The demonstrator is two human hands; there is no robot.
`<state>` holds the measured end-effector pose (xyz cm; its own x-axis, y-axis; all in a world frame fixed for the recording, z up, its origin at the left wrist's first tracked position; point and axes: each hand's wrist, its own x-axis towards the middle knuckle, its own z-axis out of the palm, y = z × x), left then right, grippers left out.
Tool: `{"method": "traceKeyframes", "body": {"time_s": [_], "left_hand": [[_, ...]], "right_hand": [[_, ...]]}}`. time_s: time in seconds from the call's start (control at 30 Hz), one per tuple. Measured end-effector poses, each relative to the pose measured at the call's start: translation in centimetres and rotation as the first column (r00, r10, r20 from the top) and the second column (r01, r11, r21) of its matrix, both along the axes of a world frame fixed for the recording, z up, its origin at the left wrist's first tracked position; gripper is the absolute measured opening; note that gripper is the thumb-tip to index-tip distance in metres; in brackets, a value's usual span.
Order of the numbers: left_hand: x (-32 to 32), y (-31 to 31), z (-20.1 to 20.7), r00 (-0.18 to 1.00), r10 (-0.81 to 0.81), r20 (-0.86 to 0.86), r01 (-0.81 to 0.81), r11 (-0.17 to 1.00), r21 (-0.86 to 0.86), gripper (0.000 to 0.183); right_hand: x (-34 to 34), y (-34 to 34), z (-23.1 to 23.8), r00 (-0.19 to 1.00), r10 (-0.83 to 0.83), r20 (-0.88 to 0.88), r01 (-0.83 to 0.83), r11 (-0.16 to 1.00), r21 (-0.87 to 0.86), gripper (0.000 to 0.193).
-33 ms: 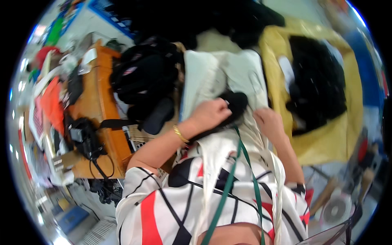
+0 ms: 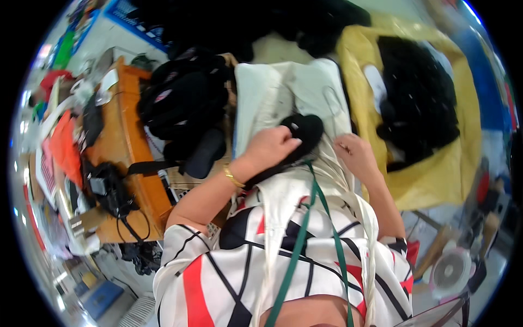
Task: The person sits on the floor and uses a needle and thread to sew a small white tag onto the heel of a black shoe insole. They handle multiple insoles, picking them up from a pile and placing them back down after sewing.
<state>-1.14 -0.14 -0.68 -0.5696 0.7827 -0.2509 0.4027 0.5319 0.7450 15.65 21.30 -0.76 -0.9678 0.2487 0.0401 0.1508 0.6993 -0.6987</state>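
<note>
My left hand, with a gold bracelet at the wrist, is closed on a black cap. The cap lies over my lap on a pale cloth, its rounded end pointing away from me. Part of it is hidden under my hand and forearm. To the right, my right hand is held closed above the cloth, apart from the cap. Its thumb and fingers are pressed together, and a tiny dark thing seems to show between them, too small to name.
Black caps are heaped at the left beside an orange-brown wooden table. A yellow bag of black pieces stands open on the right. More black goods lie at the back. A small fan is at lower right.
The view has shifted slightly, so everything sits a little further left and higher. My left hand keeps its hold on the cap; my right hand's fingers have turned slightly.
</note>
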Motion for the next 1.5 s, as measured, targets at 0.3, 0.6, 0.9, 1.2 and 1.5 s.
{"method": "traceKeyframes", "body": {"time_s": [0.3, 0.6, 0.9, 1.2, 1.5], "left_hand": [[1.0, 0.9, -2.6, 0.937, 0.025, 0.349, -0.024, 1.0, -0.007, 0.029], [0.8, -0.4, -0.7, 0.994, -0.059, 0.092, 0.038, 0.977, 0.211, 0.017], [1.7, 0.8, 0.0, 0.912, 0.043, 0.409, -0.094, 0.99, 0.104, 0.029], [1.8, 0.7, -0.2, 0.795, 0.014, 0.606, -0.188, 0.956, 0.225, 0.013], [-1.2, 2.0, 4.5, 0.992, 0.046, -0.121, 0.029, 0.83, 0.557, 0.018]], "right_hand": [[4.1, 1.9, 1.2, 0.867, -0.498, 0.003, -0.041, -0.077, -0.996, 0.005], [13.7, 14.6, 1.6, 0.561, -0.817, -0.132, -0.271, -0.031, -0.962, 0.017], [7.9, 6.3, 1.3, 0.603, -0.797, 0.032, 0.586, 0.415, -0.696, 0.018], [-0.3, -2.0, -0.5, 0.963, -0.078, 0.259, 0.196, 0.86, -0.471, 0.04], [1.1, 2.7, -0.4, 0.828, -0.484, 0.284, 0.456, 0.284, -0.843, 0.026]]}}
